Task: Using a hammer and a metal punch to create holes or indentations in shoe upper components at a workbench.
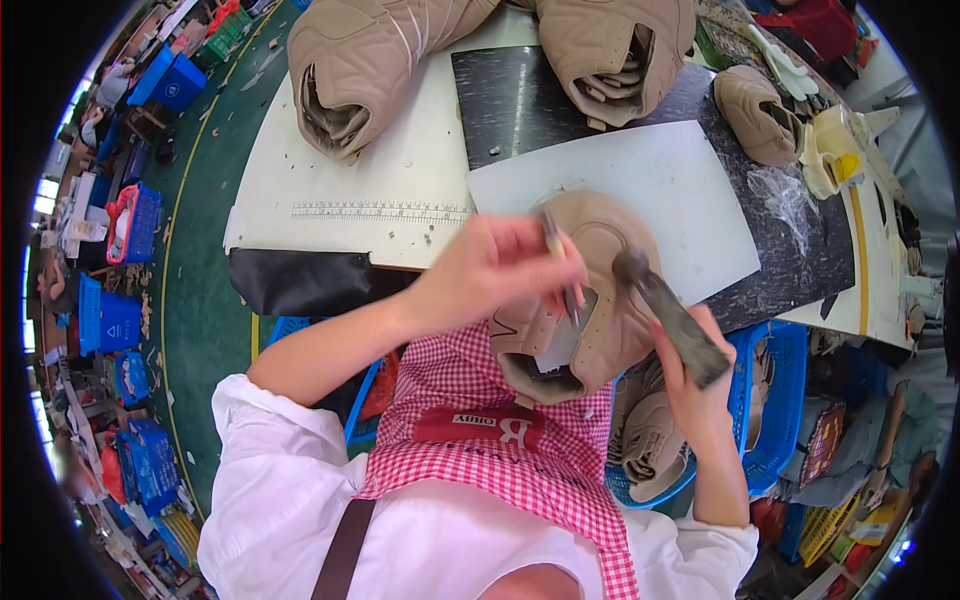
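Note:
My left hand (500, 270), blurred by motion, pinches a slim pen-like tool (555, 235) with a pale shaft and a dark lower part. Its tip points down at the opening of a beige shoe upper (605, 235). The upper lies at the table's near edge, partly on a white sheet (640, 160). A grey-white flat piece (560, 345) shows inside its opening. My right hand (695, 385) is closed around a dark hammer (685, 335), whose round face hangs over the upper's right side. The hammer's handle is mostly hidden by the hand.
Bundles of nested beige uppers (350, 75) (620, 55) stand on the far side, with a single upper (760, 115) at far right. Under the sheet lies a black board (520, 100). A blue basket (775, 400) of uppers sits right of my lap. Clear plastic (785, 200) lies on the board.

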Action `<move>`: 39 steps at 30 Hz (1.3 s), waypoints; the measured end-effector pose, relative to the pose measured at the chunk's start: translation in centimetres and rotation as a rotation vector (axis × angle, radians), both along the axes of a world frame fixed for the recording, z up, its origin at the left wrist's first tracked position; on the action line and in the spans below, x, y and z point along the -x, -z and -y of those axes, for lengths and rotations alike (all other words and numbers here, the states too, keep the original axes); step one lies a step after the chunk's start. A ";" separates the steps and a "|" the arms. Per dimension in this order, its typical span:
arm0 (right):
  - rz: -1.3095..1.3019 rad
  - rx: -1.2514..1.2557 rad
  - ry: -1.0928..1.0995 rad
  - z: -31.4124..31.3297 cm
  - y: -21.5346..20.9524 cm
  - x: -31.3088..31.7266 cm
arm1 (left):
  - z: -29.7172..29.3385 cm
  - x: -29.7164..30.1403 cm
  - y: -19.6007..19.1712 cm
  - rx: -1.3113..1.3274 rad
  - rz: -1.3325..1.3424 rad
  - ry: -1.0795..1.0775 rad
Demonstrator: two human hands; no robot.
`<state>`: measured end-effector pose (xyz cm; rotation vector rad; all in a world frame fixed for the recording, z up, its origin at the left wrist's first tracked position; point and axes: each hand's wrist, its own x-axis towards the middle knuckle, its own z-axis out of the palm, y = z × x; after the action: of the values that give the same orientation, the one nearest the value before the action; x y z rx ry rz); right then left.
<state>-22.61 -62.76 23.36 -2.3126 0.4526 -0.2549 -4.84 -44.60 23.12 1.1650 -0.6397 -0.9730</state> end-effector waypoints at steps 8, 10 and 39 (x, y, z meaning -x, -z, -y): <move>-0.092 -0.180 0.049 1.2 -0.5 -4.6 | 0.1 1.6 1.9 -0.042 0.421 0.195; -0.032 -0.115 0.006 1.1 -0.5 -5.6 | 0.2 1.6 2.3 -0.037 0.301 0.183; 0.798 -0.723 -0.151 0.0 -9.9 6.2 | 1.1 0.4 0.7 0.000 0.785 0.227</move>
<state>-28.84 -62.78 33.22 -1.3760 -0.0491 -0.7562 -5.23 -45.71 22.40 1.4965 -1.4185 -0.6739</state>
